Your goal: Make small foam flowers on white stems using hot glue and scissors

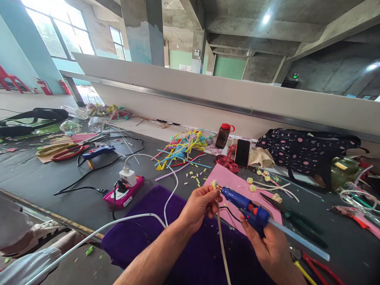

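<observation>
Between the fingertips of my left hand [204, 202] is a small pale yellow and lilac flower [214, 183] on a long cream stem [222, 241], which hangs down toward me. My right hand [268, 241] grips a blue hot glue gun [242, 200], and a clear glue stick [299, 237] juts from its rear. The gun's nozzle is right at the flower head; whether they touch I cannot tell. A pink sheet [234, 178] lies under the gun, and a dark purple cloth [139, 233] is spread beneath my hands. Finished-looking flowers on stems [267, 184] rest on the sheet's right side.
Multicoloured fuzzy stems [187, 146] lie behind, near a dark bottle [224, 136] and a phone [242, 153]. A magenta power strip [124, 194] with a white cable stands left, near another glue gun [99, 152]. Pliers [297, 217] and a patterned bag [305, 152] are right.
</observation>
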### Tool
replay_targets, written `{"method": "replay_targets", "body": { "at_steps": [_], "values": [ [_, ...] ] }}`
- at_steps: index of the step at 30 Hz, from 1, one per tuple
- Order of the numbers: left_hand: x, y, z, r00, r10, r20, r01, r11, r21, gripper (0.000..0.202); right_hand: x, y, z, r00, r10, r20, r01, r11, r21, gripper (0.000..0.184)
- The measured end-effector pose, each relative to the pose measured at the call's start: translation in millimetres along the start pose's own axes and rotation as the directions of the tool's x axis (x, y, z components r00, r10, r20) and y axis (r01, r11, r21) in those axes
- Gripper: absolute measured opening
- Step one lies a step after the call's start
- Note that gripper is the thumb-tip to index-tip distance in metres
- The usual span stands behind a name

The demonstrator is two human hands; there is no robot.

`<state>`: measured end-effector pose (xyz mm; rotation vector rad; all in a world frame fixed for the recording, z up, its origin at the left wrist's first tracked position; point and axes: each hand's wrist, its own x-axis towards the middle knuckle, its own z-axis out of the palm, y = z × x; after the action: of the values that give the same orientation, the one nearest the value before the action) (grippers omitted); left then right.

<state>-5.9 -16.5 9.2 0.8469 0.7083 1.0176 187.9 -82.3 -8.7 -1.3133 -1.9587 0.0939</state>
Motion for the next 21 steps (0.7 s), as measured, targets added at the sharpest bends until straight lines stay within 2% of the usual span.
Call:
{"method": "replay_targets", "body": {
  "at_steps": [9,16,21],
  "values": [
    [1.1,0.5,-1.1,1.0,-0.01,-0.01,0.01,1.0,0.002,0.028,4.2,-6.9,-7.7,1.0,0.001,0.03,-0.001,1.0,0.024,0.009],
    [0.2,0.3,-0.8,1.0,-0.005,-0.002,0.005,1.0,0.025,0.028,1.4,-5.4,-5.7,0.999,-0.029,-0.04,0.027,0.998,-0.051,0.011],
    [1.7,-1.0,-1.2,1.0,0.001,0.002,-0.001,1.0,0.021,0.028,2.8,-4.2,-4.1,0.998,-0.041,-0.042,0.038,0.997,-0.065,0.022]
  ]
}}
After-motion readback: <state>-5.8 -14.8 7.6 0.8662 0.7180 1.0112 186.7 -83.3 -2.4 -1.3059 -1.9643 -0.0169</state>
